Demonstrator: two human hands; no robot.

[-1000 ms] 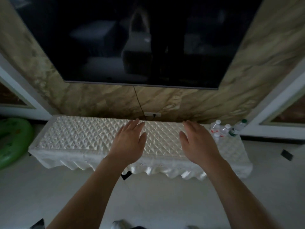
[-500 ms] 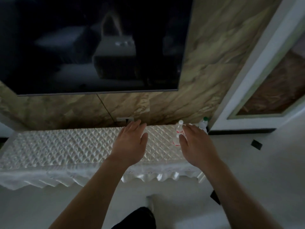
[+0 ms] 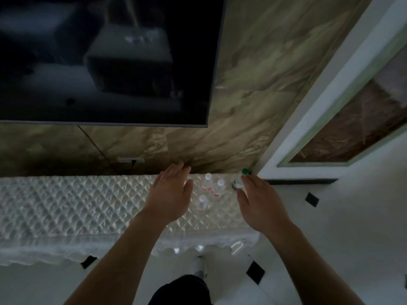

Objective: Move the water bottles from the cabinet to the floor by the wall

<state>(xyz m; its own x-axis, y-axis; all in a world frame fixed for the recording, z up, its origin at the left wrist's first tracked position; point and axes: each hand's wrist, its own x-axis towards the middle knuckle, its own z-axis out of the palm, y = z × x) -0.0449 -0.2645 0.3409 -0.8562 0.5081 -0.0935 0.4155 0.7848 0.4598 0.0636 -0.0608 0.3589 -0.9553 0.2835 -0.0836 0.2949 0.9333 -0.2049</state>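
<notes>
No bottle is moved yet: the water bottles (image 3: 202, 204) stand on the cabinet's (image 3: 88, 205) right end between the left hand (image 3: 170, 194) and right hand (image 3: 259, 203), both open and empty.

A satin sheen is being given off by the quilted cloth cover (image 3: 66, 205); the water bottles (image 3: 207, 183) are being seen as clear smooth plastic, the wall (image 3: 253, 95) as polished marble.

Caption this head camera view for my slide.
Open left hand and right hand flank three white-capped water bottles on the cloth-covered cabinet under a TV.
</notes>
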